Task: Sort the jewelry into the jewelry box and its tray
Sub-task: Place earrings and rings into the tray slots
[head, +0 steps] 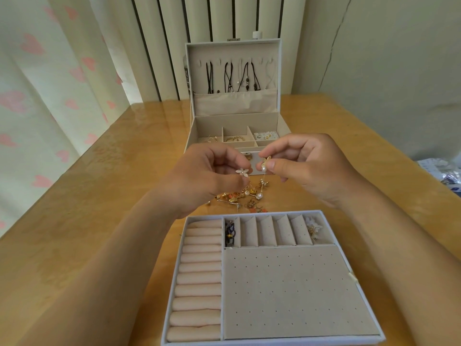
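Head view: both hands are raised above the table [99,196], each pinching a flower earring. Her left hand [207,176] holds a white flower earring [242,171], her right hand [306,166] a pearl one [265,164]. Loose jewelry [239,198] lies between the open box [234,131] and the tray [274,283].

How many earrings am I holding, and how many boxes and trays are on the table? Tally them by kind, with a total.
Earrings: 2
Box: 1
Tray: 1
Total: 4
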